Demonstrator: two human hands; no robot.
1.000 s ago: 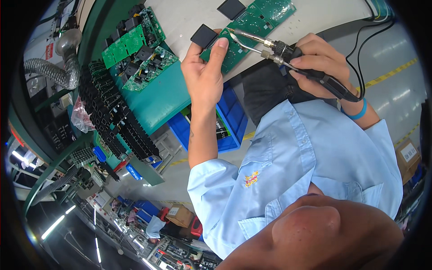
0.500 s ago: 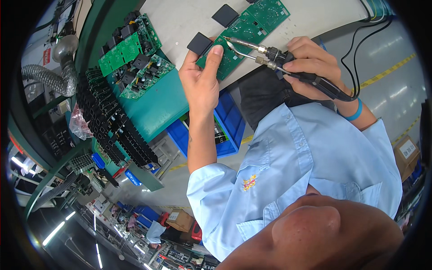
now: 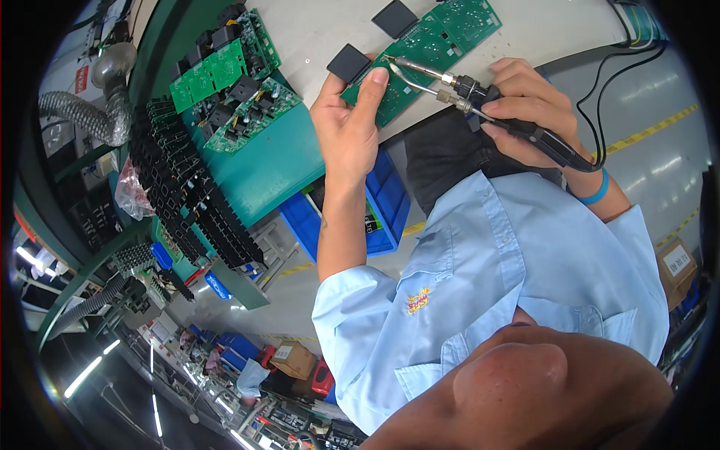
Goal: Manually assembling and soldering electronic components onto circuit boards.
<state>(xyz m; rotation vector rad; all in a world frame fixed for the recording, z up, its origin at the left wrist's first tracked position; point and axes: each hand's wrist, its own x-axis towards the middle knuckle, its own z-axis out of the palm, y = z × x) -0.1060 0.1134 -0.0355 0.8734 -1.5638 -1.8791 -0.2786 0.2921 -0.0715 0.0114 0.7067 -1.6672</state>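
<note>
My left hand (image 3: 346, 135) grips the near left end of a long green circuit board (image 3: 444, 46), thumb on top and fingers underneath. Two black square blocks, one by my fingers (image 3: 348, 63) and one farther up (image 3: 394, 19), stick out from its far edge. In my right hand (image 3: 534, 105) is a black-handled soldering iron (image 3: 529, 135) with two slim metal tips. Those tips reach the board's surface just beyond my left thumb; whether they touch it I cannot tell. My right fingers wrap round the handle, and a black cable trails from it.
Other populated boards (image 3: 232, 94) lie on the green mat (image 3: 266, 161) at left, beside a row of black slotted racks (image 3: 184, 180). Below the bench edge sits a blue bin (image 3: 386, 214). A flexible extraction duct (image 3: 82, 112) stands at far left.
The view has shifted slightly, so the bench items sit a little higher and farther right. Both hands keep the same hold, with the iron tips at nearly the same place on the board.
</note>
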